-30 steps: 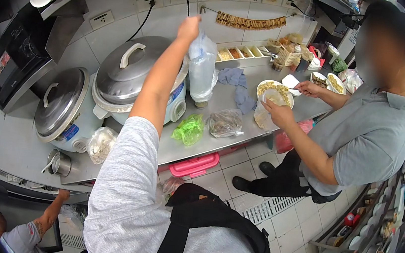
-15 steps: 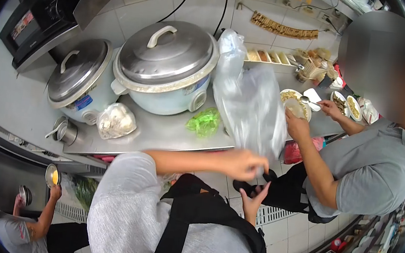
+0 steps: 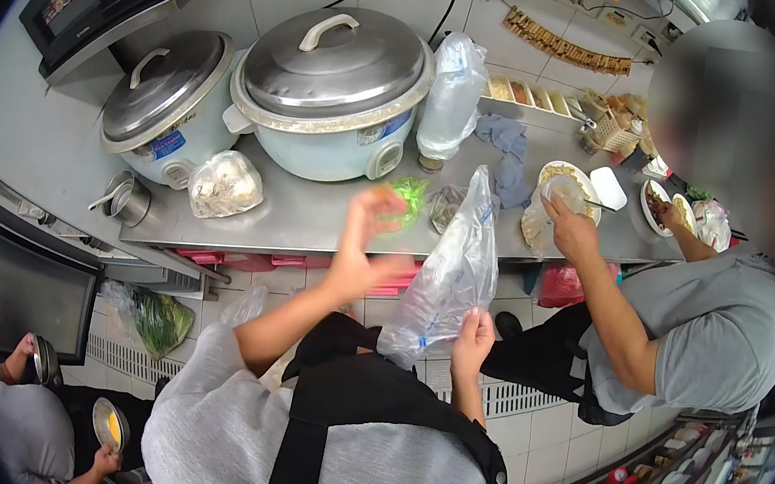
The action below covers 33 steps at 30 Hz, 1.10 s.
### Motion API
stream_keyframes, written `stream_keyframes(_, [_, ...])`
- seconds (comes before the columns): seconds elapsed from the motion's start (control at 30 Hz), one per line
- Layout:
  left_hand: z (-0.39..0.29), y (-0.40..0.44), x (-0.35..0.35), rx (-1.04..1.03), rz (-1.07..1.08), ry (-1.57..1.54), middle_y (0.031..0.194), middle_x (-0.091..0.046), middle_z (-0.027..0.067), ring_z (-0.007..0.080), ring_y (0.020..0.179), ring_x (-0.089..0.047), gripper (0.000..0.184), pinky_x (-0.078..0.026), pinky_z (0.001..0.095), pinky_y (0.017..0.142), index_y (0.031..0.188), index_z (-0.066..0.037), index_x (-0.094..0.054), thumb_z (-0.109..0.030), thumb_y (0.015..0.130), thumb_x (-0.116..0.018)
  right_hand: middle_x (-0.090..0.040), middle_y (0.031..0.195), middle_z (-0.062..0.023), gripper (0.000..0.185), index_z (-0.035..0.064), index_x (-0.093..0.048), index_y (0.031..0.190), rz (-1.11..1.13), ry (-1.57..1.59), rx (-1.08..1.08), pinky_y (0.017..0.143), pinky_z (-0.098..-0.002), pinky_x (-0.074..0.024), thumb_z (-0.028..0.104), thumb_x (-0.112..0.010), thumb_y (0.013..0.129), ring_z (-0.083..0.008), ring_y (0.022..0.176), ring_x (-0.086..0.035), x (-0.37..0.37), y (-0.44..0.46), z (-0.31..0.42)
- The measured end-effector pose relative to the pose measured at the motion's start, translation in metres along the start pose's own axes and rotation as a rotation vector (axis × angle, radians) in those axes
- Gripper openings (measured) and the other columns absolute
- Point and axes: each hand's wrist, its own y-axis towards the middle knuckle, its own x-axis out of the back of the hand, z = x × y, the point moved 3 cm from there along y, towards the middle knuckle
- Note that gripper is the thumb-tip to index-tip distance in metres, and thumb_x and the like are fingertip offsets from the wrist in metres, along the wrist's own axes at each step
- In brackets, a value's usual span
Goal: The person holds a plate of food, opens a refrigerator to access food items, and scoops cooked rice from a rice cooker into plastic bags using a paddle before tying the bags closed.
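Observation:
A clear plastic bag point(image 3: 446, 277) hangs upright in front of my apron, its side edge pinched in my right hand point(image 3: 472, 340). My left hand point(image 3: 362, 253), partly blurred, is raised left of the bag with fingers apart and nothing in it. Behind that hand, a crumpled green plastic bag point(image 3: 408, 198) lies on the steel counter point(image 3: 313, 226). Beside it sits a small clear bag point(image 3: 447, 208) whose contents I cannot make out. A tall roll of clear plastic bags point(image 3: 452, 96) stands at the back, next to a blue-grey cloth point(image 3: 503, 150).
Two big rice cookers point(image 3: 333, 92) point(image 3: 169, 107), a knotted white bag point(image 3: 226, 185) and metal cups point(image 3: 127, 200) line the counter's left. At right, a co-worker point(image 3: 695, 315) handles food near a bowl point(image 3: 571, 182). Another person point(image 3: 23, 420) holds metal bowls at lower left. A dish rack point(image 3: 656, 483) stands lower right.
My hands were close together at the right; my left hand has swung left and up. The clear bag has come off the counter area toward me, uncovering the cloth. The co-worker's spoon hand moved to a plate.

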Motion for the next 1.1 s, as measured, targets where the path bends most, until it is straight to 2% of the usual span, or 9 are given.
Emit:
stream_keyframes(0.1, [-0.010, -0.057, -0.040, -0.094, 0.448, 0.355, 0.134, -0.022, 0.0192, 0.0337, 0.125, -0.023, 0.095, -0.020, 0.0443, 0.102, 0.131, -0.004, -0.020, -0.030, 0.058, -0.076, -0.044, 0.063, 0.0059, 0.019, 0.0053, -0.049, 0.076, -0.013, 0.019, -0.100, 0.049, -0.0153, -0.0309, 0.016, -0.043, 0.091, 0.0005, 0.056, -0.036, -0.008, -0.005, 0.008])
stream_keyframes(0.3, [0.043, -0.064, -0.044, 0.101, 0.244, 0.528, 0.115, -0.049, 0.0181, 0.0274, 0.110, -0.046, 0.065, -0.034, 0.0343, 0.093, 0.127, -0.002, -0.027, -0.013, 0.074, -0.064, -0.056, 0.073, 0.0019, 0.003, 0.0027, -0.053, 0.084, 0.366, 0.137, -0.055, 0.064, -0.0189, -0.0403, 0.005, -0.055, 0.082, -0.0037, 0.069, -0.050, -0.033, -0.011, 0.026])
stream_keyframes(0.4, [0.064, -0.050, -0.037, 0.473, 0.014, -0.105, 0.079, -0.060, 0.0089, 0.0102, 0.073, -0.056, 0.042, -0.042, 0.0209, 0.071, 0.123, -0.005, -0.032, 0.001, 0.085, -0.048, -0.058, 0.077, 0.0003, 0.008, 0.0014, -0.054, 0.086, 0.391, -0.013, 0.050, 0.066, -0.0203, -0.0405, 0.001, -0.056, 0.079, -0.0055, 0.072, -0.050, -0.032, -0.004, 0.017])
stream_keyframes(0.53, [0.082, -0.036, -0.042, 0.636, -0.032, -0.272, 0.079, -0.058, 0.0090, 0.0096, 0.068, -0.055, 0.042, -0.044, 0.0220, 0.064, 0.124, -0.008, -0.032, -0.003, 0.086, -0.048, -0.055, 0.071, -0.0004, 0.004, -0.0001, -0.054, 0.083, 0.240, -0.192, 0.034, 0.060, -0.0212, -0.0398, 0.004, -0.054, 0.081, -0.0051, 0.066, -0.046, -0.013, 0.032, -0.006])
stream_keyframes(0.63, [0.100, -0.028, -0.040, 0.785, 0.080, -1.058, 0.081, -0.055, 0.0055, 0.0091, 0.063, -0.053, 0.054, -0.044, 0.0228, 0.053, 0.125, -0.012, -0.032, 0.011, 0.077, -0.042, -0.052, 0.067, -0.0010, 0.008, 0.0017, -0.051, 0.077, -0.049, -0.311, 0.164, 0.058, -0.0215, -0.0391, 0.005, -0.050, 0.084, -0.0058, 0.064, -0.045, 0.011, 0.076, -0.017])
stream_keyframes(0.7, [0.085, -0.014, -0.047, 0.899, 0.001, -0.897, 0.081, -0.055, 0.0038, 0.0072, 0.060, -0.051, 0.058, -0.042, 0.0204, 0.052, 0.123, -0.011, -0.035, 0.011, 0.071, -0.044, -0.050, 0.071, -0.0015, 0.008, 0.0030, -0.047, 0.079, -0.169, -0.290, 0.197, 0.064, -0.0208, -0.0383, 0.006, -0.048, 0.086, -0.0056, 0.072, -0.044, 0.019, 0.101, -0.014])
stream_keyframes(0.8, [0.064, 0.006, -0.040, 0.497, 0.257, -0.351, 0.072, -0.052, -0.0003, 0.0042, 0.057, -0.044, 0.053, -0.032, 0.0182, 0.049, 0.116, -0.007, -0.038, 0.007, 0.067, -0.052, -0.053, 0.085, -0.0046, 0.006, 0.0028, -0.047, 0.093, -0.214, -0.030, 0.190, 0.070, -0.0218, -0.0398, 0.005, -0.043, 0.088, -0.0089, 0.079, -0.048, 0.009, 0.136, 0.009])
stream_keyframes(0.97, [0.112, 0.010, 0.020, 0.494, -0.106, 0.056, 0.063, -0.047, -0.0027, 0.0030, 0.060, -0.041, 0.048, -0.028, 0.0173, 0.051, 0.115, -0.005, -0.034, 0.007, 0.071, -0.048, -0.056, 0.095, -0.0094, 0.019, 0.0030, -0.048, 0.103, 0.242, 0.523, -0.350, 0.068, -0.0241, -0.0456, -0.001, -0.040, 0.085, -0.0138, 0.078, -0.054, -0.076, 0.149, 0.046])
stream_keyframes(1.1, [0.097, 0.020, 0.073, 0.281, -0.702, -0.069, 0.073, -0.048, 0.0001, 0.0034, 0.059, -0.040, 0.040, -0.031, 0.0170, 0.049, 0.117, -0.006, -0.033, 0.004, 0.081, -0.048, -0.059, 0.080, -0.0054, 0.016, 0.0016, -0.055, 0.094, 0.592, 0.188, -0.734, 0.058, -0.0228, -0.0465, 0.008, -0.049, 0.081, -0.0120, 0.065, -0.056, -0.133, 0.137, 0.043])
